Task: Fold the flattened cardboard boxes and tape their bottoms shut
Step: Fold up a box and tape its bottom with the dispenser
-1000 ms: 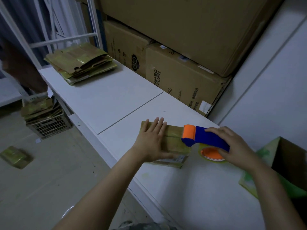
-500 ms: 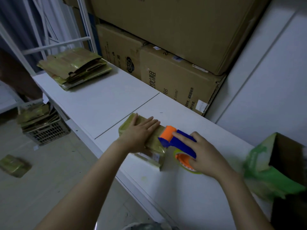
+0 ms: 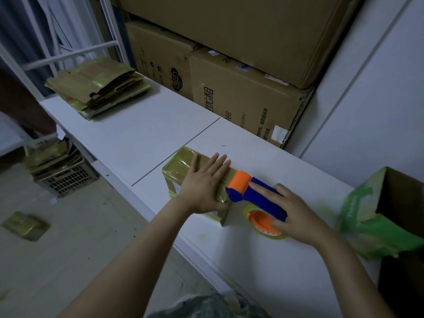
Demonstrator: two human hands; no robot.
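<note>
A small folded cardboard box (image 3: 177, 167) with yellowish tape lies on the white table (image 3: 142, 136) near its front edge. My left hand (image 3: 204, 183) presses flat on top of the box, fingers straight. My right hand (image 3: 296, 214) grips a blue tape dispenser (image 3: 257, 196) whose orange roller (image 3: 239, 181) sits against the box's right end. The orange-cored tape roll (image 3: 261, 222) hangs below the handle. A pile of flattened boxes (image 3: 96, 84) lies at the table's far left.
Large brown cartons (image 3: 243, 97) are stacked against the wall behind the table. An open carton with a green bag (image 3: 387, 214) stands at the right. A crate of flat cardboard (image 3: 62, 177) and a small taped box (image 3: 25, 224) sit on the floor at the left.
The box and both hands have shifted left along the table toward its seam. The dispenser's roller has stayed against the box's right end, and my left hand stays flat on top.
</note>
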